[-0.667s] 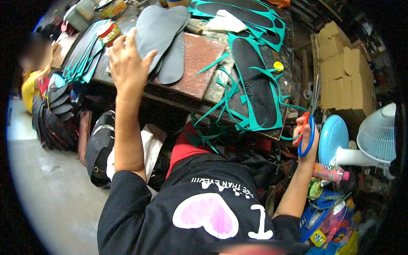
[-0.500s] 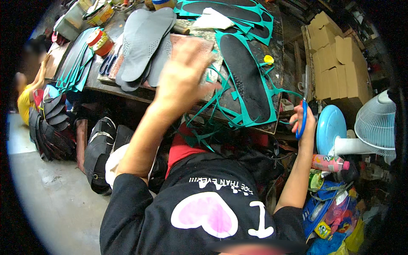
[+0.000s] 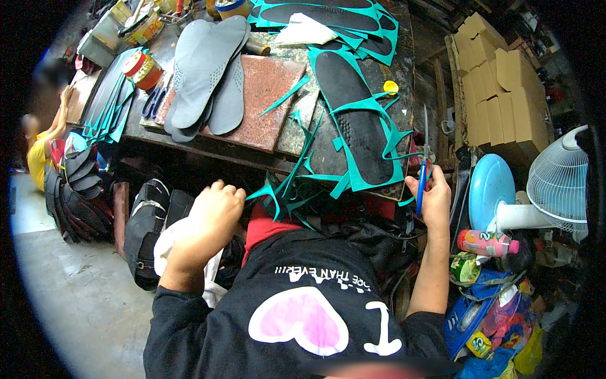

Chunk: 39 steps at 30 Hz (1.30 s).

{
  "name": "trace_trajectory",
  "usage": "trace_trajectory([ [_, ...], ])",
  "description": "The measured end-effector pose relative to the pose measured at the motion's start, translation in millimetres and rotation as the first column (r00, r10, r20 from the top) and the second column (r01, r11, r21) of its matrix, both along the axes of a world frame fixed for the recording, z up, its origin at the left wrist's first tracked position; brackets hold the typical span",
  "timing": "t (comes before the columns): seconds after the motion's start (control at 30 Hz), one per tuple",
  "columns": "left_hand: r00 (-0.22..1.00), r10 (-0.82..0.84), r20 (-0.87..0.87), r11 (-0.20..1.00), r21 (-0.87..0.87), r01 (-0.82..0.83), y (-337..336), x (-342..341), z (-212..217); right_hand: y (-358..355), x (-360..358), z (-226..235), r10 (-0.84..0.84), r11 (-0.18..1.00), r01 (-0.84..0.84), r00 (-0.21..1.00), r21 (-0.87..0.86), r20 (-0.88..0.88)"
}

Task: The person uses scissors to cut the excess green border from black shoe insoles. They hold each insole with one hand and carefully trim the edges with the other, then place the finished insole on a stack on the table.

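My right hand (image 3: 434, 196) is closed round blue-handled scissors (image 3: 422, 165), blades pointing away from me, just beyond the table's right front corner. My left hand (image 3: 211, 218) hovers over my lap, fingers loosely bent, with nothing seen in them. Near my right hand lies a black insole piece (image 3: 360, 129) with a green border, a green strip crossing its middle. Thin green offcuts (image 3: 278, 196) hang over the table's front edge, close to my left fingers. Another sliver (image 3: 284, 98) rests on a reddish slab (image 3: 265, 120). Grey insoles (image 3: 205, 69) overlap the slab's left side.
More green-edged sheets (image 3: 322, 19) and a white cloth (image 3: 305, 30) lie farther back. A red-lidded jar (image 3: 142, 71) stands on the left. Cardboard boxes (image 3: 505, 95), a white fan (image 3: 558, 177) and a pink bottle (image 3: 487, 243) are at right. A person in yellow (image 3: 39, 155) is far left.
My left hand has drawn back from above the slab to over my lap. My right hand has moved slightly left with the scissors. Green offcuts have shifted, one strip now crossing the insole piece.
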<state>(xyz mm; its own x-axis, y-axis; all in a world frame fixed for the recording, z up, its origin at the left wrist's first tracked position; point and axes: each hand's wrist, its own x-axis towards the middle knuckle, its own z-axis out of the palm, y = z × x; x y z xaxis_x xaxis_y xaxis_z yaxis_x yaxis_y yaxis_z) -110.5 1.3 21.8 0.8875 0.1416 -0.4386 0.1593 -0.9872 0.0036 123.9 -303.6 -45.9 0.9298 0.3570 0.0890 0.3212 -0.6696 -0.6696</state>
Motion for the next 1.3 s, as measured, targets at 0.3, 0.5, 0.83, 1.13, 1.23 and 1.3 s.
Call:
trace_trajectory([
  [0.3,0.700,0.710,0.081,-0.006,-0.993,0.121,-62.1,124.3,-36.6,36.9,-2.4,12.4,0.065,0.959,-0.035,0.993,-0.280,0.100],
  [0.5,0.807,0.578,-0.123,-0.104,-0.992,-0.077,-78.7,167.0,-68.8,30.2,-1.7,7.1,0.056,0.981,-0.058,0.998,-0.186,-0.016],
  [0.83,0.382,0.823,0.420,0.187,-0.835,0.517,-16.1,128.0,-5.0,5.4,-12.8,31.7,0.397,0.816,-0.142,0.842,0.560,-0.365],
  [1.13,0.305,0.869,0.389,0.189,-0.831,0.522,-14.8,124.5,-14.1,46.7,-60.6,36.0,0.712,0.698,-0.406,0.484,0.590,-0.510],
  [1.23,0.334,0.885,0.325,0.105,-0.838,0.535,-24.6,118.4,-19.5,57.7,-61.2,36.0,0.722,0.679,-0.399,0.514,0.616,-0.463],
  [1.3,0.338,0.916,0.215,0.000,-0.844,0.537,-26.5,115.6,-22.0,61.1,-64.2,32.9,0.733,0.662,-0.329,0.470,0.674,-0.491],
])
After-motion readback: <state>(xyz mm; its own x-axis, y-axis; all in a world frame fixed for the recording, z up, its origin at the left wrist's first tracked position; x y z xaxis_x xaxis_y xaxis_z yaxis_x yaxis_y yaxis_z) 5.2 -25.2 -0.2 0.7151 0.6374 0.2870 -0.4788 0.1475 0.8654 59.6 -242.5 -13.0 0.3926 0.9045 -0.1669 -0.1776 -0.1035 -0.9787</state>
